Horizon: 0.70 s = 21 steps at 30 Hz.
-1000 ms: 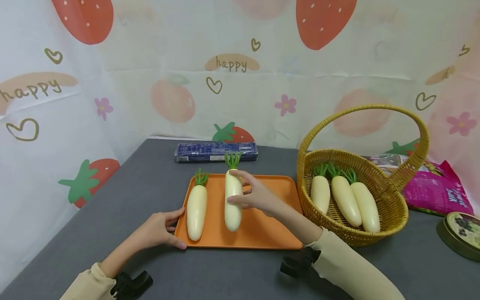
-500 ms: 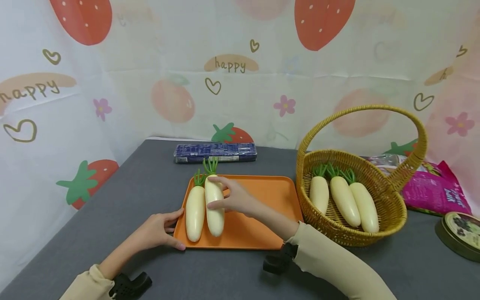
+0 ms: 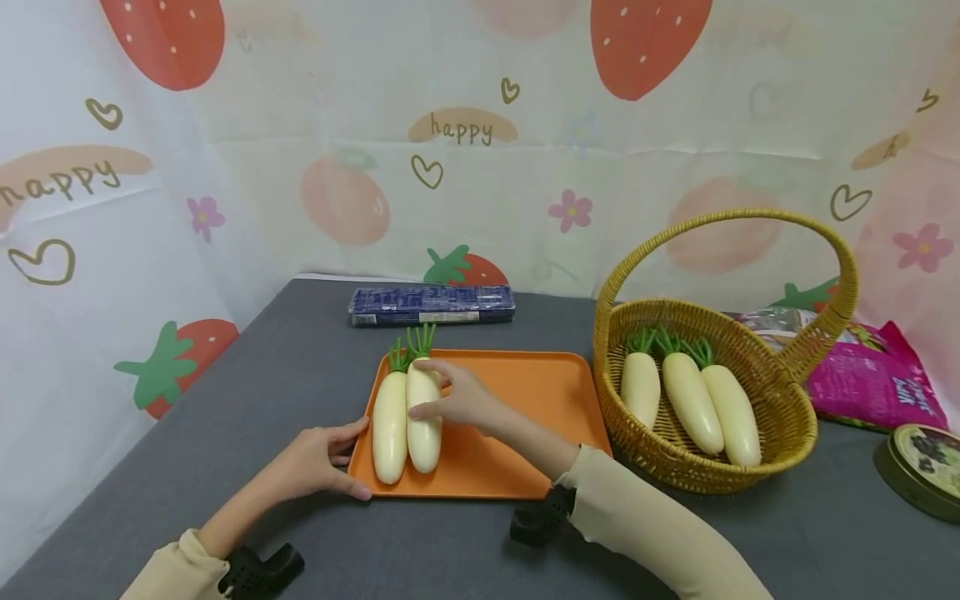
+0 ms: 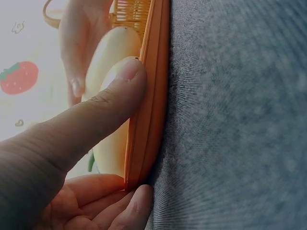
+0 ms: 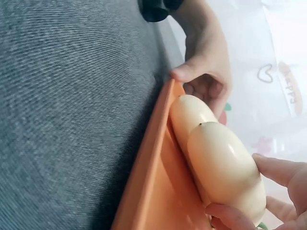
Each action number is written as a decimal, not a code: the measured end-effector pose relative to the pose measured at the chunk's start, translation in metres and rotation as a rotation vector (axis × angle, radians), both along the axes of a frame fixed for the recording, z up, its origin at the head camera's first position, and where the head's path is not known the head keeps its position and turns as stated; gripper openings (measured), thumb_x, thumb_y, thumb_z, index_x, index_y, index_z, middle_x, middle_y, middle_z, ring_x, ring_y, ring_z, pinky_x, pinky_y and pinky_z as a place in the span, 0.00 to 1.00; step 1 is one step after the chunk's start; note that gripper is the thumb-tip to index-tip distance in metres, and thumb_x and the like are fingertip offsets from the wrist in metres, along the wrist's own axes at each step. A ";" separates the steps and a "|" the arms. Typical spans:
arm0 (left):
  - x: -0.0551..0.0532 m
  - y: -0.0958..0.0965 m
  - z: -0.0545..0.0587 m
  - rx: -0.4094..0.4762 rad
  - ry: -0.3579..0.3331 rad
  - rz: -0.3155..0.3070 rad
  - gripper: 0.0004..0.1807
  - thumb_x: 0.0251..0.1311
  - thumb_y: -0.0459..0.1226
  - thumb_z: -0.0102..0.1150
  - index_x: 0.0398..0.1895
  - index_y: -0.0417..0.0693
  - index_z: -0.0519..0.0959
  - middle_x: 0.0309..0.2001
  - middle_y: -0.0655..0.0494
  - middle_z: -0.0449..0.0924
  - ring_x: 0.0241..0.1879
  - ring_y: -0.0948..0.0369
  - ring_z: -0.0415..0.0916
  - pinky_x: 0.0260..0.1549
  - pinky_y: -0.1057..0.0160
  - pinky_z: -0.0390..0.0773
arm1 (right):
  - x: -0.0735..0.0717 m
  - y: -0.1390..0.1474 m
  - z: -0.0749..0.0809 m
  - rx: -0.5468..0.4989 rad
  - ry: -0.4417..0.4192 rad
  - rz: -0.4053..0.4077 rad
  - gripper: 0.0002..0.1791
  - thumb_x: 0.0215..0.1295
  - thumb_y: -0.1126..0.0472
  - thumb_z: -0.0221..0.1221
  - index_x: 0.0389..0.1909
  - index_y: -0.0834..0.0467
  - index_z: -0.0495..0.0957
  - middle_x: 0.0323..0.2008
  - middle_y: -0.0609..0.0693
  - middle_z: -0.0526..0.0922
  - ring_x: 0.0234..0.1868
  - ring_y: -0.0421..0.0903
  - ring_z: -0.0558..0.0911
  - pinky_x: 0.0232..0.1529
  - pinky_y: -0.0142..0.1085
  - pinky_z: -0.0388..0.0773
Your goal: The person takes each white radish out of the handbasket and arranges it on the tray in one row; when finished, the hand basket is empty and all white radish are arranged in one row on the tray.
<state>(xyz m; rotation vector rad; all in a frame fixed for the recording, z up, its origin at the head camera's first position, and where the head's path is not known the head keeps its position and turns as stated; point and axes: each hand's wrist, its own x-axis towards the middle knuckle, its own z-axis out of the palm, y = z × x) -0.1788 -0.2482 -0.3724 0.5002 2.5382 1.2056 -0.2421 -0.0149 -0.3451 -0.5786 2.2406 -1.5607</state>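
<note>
A white radish (image 3: 425, 446) with green stems is pinched between the thumb and fingers of my right hand (image 3: 463, 400), over the left part of an orange tray (image 3: 517, 442). Close against its left side lies another white radish (image 3: 389, 433), its stems pointing toward the back. In the right wrist view the held radish (image 5: 223, 163) overlaps the other one. My left hand (image 3: 318, 458) grips the tray's front left corner, thumb on the front edge and fingers at the left side. The left wrist view shows that thumb (image 4: 110, 98) across the rim.
A wicker basket (image 3: 686, 479) with a tall handle stands right of the tray, holding 3 more white radishes (image 3: 690, 404). Behind the tray lies a blue wrapped package (image 3: 431, 306). A pink bag (image 3: 873, 375) and a round tin (image 3: 926, 467) are at the far right.
My right hand has carried the radish left and down across the tray until it lies alongside the other radish. My left hand has stayed on the tray corner.
</note>
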 end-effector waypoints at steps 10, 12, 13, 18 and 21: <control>0.000 0.001 0.001 0.000 -0.007 0.007 0.55 0.35 0.45 0.74 0.63 0.27 0.54 0.59 0.31 0.56 0.50 0.48 0.70 0.43 0.60 0.75 | 0.001 -0.001 -0.006 0.037 0.025 -0.014 0.35 0.50 0.62 0.66 0.61 0.56 0.66 0.55 0.57 0.67 0.47 0.50 0.70 0.30 0.36 0.78; -0.001 0.001 0.000 -0.005 -0.008 0.010 0.55 0.34 0.45 0.74 0.63 0.28 0.54 0.59 0.31 0.56 0.50 0.48 0.70 0.43 0.60 0.75 | 0.000 -0.001 -0.008 0.055 0.048 -0.020 0.35 0.50 0.61 0.66 0.61 0.56 0.66 0.56 0.57 0.67 0.48 0.50 0.69 0.30 0.35 0.77; -0.001 0.001 0.000 -0.008 -0.006 0.012 0.55 0.34 0.45 0.74 0.63 0.28 0.54 0.60 0.31 0.56 0.51 0.48 0.69 0.43 0.60 0.75 | 0.000 -0.001 -0.009 0.061 0.055 -0.023 0.35 0.50 0.61 0.66 0.61 0.56 0.65 0.57 0.58 0.66 0.49 0.50 0.69 0.31 0.34 0.77; -0.002 0.001 -0.001 -0.029 0.005 0.019 0.55 0.34 0.47 0.73 0.63 0.29 0.55 0.60 0.32 0.56 0.51 0.48 0.69 0.43 0.60 0.74 | -0.001 -0.001 -0.010 0.131 0.125 -0.034 0.35 0.50 0.58 0.66 0.61 0.56 0.66 0.58 0.57 0.66 0.51 0.50 0.68 0.39 0.36 0.74; -0.001 0.001 -0.001 -0.032 0.002 0.021 0.56 0.34 0.47 0.73 0.63 0.29 0.55 0.60 0.32 0.56 0.51 0.48 0.69 0.43 0.59 0.74 | -0.001 -0.001 -0.011 0.183 0.168 -0.029 0.35 0.50 0.57 0.67 0.61 0.56 0.66 0.59 0.56 0.66 0.55 0.50 0.67 0.47 0.39 0.71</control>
